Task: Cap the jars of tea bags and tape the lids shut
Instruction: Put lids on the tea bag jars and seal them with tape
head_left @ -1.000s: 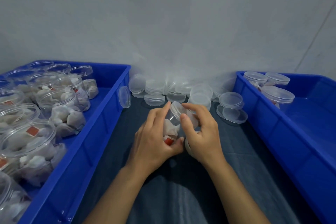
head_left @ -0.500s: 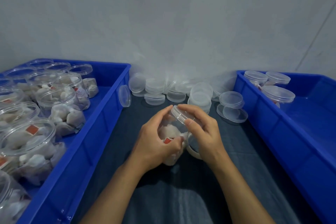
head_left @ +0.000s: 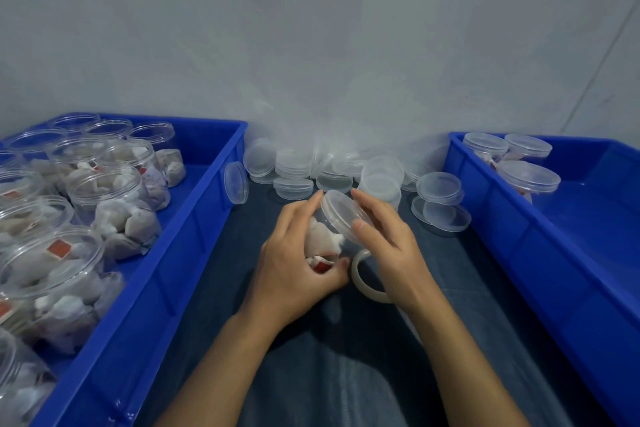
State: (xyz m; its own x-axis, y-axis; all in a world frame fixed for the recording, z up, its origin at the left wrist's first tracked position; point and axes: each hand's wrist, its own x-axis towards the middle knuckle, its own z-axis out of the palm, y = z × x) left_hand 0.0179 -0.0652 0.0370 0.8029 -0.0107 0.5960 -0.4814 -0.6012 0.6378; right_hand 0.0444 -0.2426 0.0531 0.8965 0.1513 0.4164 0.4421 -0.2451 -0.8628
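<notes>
A clear plastic jar of tea bags (head_left: 325, 239) is tilted over the dark cloth in the middle, mouth pointing up and away from me. My left hand (head_left: 294, 263) grips its body from the left and below. A clear lid (head_left: 341, 215) sits on the jar's mouth, and my right hand (head_left: 384, 239) holds it by the rim with thumb and fingers. A roll of pale tape (head_left: 367, 274) hangs around my right wrist, partly hidden behind that hand.
A blue bin (head_left: 194, 236) on the left holds several open jars of tea bags (head_left: 114, 208). A blue bin (head_left: 519, 236) on the right holds three capped jars (head_left: 526, 180). Several loose clear lids (head_left: 440, 187) lie piled against the grey wall behind my hands.
The jar has been raised and tilted so the lid faces me more. My right hand's grip has shifted round the lid's rim. The tape roll now shows more below that hand.
</notes>
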